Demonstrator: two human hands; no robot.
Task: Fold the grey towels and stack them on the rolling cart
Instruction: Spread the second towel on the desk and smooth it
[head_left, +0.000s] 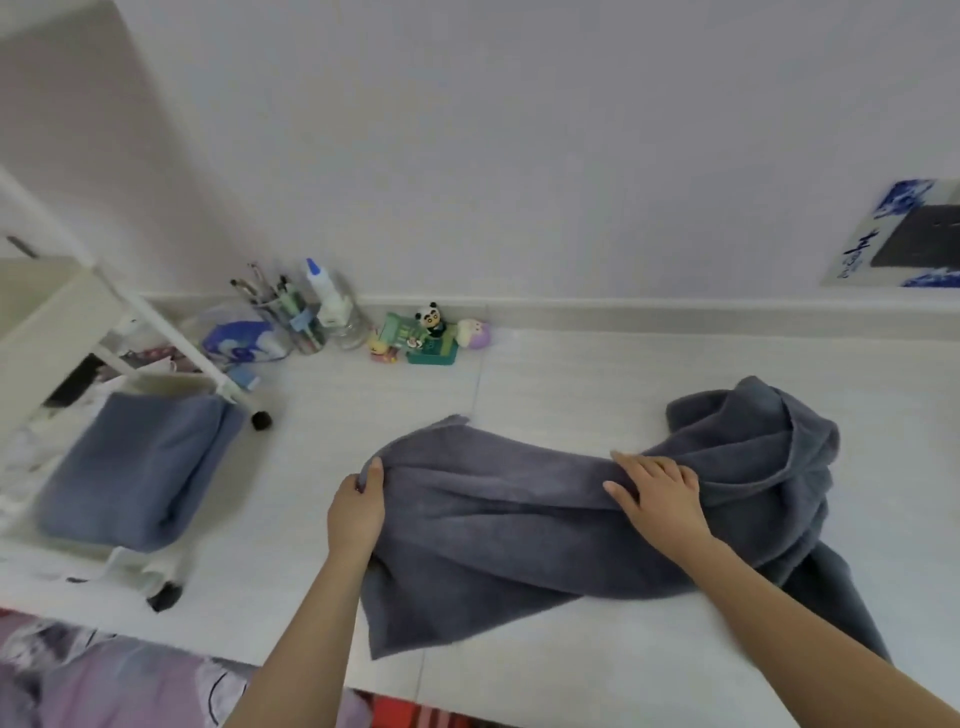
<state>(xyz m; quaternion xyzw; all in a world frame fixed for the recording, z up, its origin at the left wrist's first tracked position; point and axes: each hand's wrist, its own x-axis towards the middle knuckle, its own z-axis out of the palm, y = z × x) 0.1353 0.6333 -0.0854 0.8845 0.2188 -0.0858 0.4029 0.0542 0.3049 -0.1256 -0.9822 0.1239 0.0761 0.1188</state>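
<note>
The white tiled floor (571, 374) carries everything here, and it runs back to a pale wall with a low skirting. Across its middle and towards the right edge lies the large dark grey terry towel (519, 519), still unfolded: its left part is drawn out flat while its right end sits in a rumpled heap. That spread looks deliberate, since a towel must lie flat before a clean fold can be made.

At the left edge of the floor stands the white rolling cart (62, 322) on dark castors. On its lower shelf rests a folded blue-grey towel (135, 467), so one piece seems already stacked, and the cart is near enough to reach without standing.

Both forearms reach forward and down from the near edge. The left hand (358, 509) pinches the towel's left edge, thumb on top and fingers apparently tucked under the cloth, as if to hold that end taut. The right hand (657, 493) lies on the towel's middle with fingers spread and nearly straight, pressing the fabric down, probably to smooth it towards the heap.

By the far skirting stand a cluster of small things: a clear jar of brushes (291, 317), a white bottle with a blue cap (324, 296) and a little panda figure (430, 317).
</note>
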